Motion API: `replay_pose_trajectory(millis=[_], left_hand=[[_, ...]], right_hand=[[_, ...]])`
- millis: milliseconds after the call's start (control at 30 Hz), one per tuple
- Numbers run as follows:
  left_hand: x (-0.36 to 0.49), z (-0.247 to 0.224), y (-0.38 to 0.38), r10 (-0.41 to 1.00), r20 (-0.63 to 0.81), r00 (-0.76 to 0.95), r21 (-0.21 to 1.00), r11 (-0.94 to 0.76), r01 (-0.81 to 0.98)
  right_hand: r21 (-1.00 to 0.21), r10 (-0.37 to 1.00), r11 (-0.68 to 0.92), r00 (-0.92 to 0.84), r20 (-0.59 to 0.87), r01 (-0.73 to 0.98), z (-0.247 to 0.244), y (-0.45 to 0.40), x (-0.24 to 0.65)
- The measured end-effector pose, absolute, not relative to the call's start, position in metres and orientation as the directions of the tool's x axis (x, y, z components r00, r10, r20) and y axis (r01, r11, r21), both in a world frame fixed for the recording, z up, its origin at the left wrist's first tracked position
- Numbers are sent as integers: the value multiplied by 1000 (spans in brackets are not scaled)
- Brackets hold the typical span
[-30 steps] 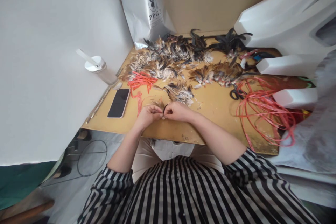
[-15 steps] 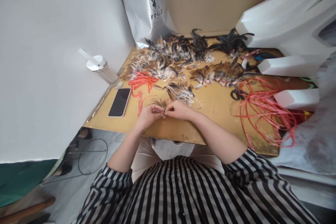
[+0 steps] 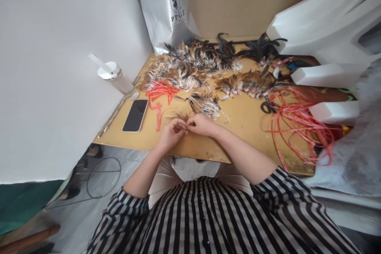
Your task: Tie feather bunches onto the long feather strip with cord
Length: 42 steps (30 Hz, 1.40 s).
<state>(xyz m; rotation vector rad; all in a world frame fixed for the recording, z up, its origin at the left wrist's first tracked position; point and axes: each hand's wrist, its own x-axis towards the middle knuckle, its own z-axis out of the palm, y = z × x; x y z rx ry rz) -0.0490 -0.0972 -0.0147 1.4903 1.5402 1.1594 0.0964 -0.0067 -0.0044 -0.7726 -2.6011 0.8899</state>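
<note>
one small feather tuft point(image 3: 179, 115) sits between the left hand point(image 3: 172, 131) and the right hand point(image 3: 201, 124), to the right of the phone point(image 3: 135, 116), as i see it from afar. the left hand, nearer the phone, pinches it narrowly; the right hand is also narrow, pinching at its base, though i cannot tell what it grips. the tuft's long axis points outward, its fanned ends leaning slightly toward the phone. neither hand is clearly nearer the tuft.
</note>
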Motion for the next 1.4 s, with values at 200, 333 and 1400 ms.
replay_pose_trajectory(millis=[200,333,1400], left_hand=[[-50,-16,-101,973,221,-70,794,-138,592],[-51,-18,-101,965,257,-61,731,-153,665],[-56,-21,-98,925,380,-18,671,-263,694]], right_hand=[[-622,594,652,-802,65,433,-4,-6,94],[-621,617,635,-785,50,459,-3,-8,93],[-630,624,625,-780,50,460,-2,-6,93]])
